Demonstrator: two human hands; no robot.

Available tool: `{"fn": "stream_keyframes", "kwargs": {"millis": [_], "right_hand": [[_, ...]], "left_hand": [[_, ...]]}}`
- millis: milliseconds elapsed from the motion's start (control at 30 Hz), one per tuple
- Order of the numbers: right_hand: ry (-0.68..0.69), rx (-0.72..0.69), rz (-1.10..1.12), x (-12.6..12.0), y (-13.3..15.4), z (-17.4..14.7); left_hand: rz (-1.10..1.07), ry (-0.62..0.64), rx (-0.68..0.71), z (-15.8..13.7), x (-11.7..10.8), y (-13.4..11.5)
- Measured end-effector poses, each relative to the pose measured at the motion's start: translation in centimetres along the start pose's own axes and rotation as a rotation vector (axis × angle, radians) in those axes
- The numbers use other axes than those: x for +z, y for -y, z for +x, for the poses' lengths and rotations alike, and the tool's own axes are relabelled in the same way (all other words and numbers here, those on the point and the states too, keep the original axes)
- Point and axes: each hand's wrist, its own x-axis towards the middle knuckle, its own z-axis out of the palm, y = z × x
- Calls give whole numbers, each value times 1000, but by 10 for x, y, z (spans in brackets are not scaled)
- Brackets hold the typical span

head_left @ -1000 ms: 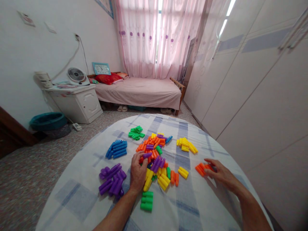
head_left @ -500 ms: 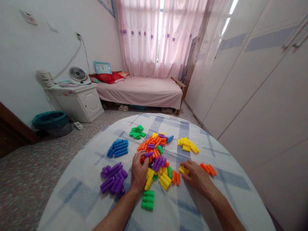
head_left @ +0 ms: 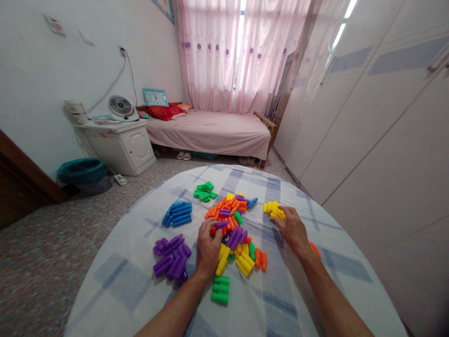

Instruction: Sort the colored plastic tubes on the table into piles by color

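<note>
My left hand (head_left: 208, 245) pinches a purple bullet-shaped plastic building piece (head_left: 221, 224) between thumb and fingers, at the left edge of a mixed heap. In that heap lie orange pieces (head_left: 228, 206), a joined purple group (head_left: 237, 238), yellow pieces (head_left: 244, 263) and a few green and blue ones. Over on the right, my right hand (head_left: 292, 228) is at the pile of yellow pieces (head_left: 271, 208), its fingers closed around yellow pieces at the pile's near side. The fingertips partly hide what they hold.
Separate piles of purple (head_left: 171, 257), blue (head_left: 178, 214) and green pieces (head_left: 205, 192) lie on the left of the round checked tablecloth (head_left: 115, 299). Joined green pieces (head_left: 220, 290) lie in front, orange ones (head_left: 260, 259) right of the heap. An orange piece (head_left: 315, 249) shows behind my right forearm.
My right hand has moved away from me, from beside the heap to the yellow pile, carrying yellow pieces. My left hand keeps its hold on the purple piece. The view has shifted slightly.
</note>
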Motion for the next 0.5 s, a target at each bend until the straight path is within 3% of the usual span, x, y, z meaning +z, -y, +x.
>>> {"fn": "stream_keyframes", "kwargs": {"millis": [100, 300, 367, 500], "right_hand": [[18, -63, 180, -4, 12, -18], [618, -114, 431, -35, 44, -67], [656, -168, 388, -38, 48, -73], [602, -215, 295, -31, 46, -75]], "left_hand": [[4, 0, 1, 0, 0, 0], [6, 4, -1, 0, 0, -2], [1, 1, -5, 0, 0, -2], [-10, 4, -10, 0, 0, 0]]}}
